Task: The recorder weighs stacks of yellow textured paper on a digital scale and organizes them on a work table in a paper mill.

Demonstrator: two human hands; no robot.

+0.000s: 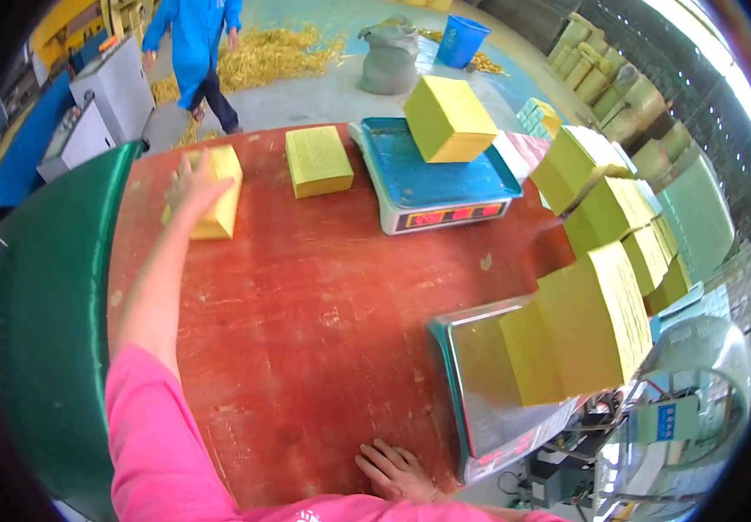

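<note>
My left arm, in a pink sleeve, stretches to the far left of the red table (323, 287). There my left hand (191, 185) lies over a stack of yellow paper (219, 213), its fingers and thumb spread across the top. Beside it, a lower yellow paper stack (319, 161) sits apart on the tabletop. My right hand (397, 468) rests flat near the front edge, fingers extended and holding nothing. Just right of that hand stands a scale with a metal pan (484, 370), bearing tall yellow paper blocks (588, 326).
A second scale with a blue pan (393, 174) carries a yellow block (449, 117) at the back. More yellow stacks (606, 209) line the right side. A green cover (53, 331) borders the left. Beyond the table walks a person in blue (193, 48), near a grey sack (388, 56) and blue bin (462, 41).
</note>
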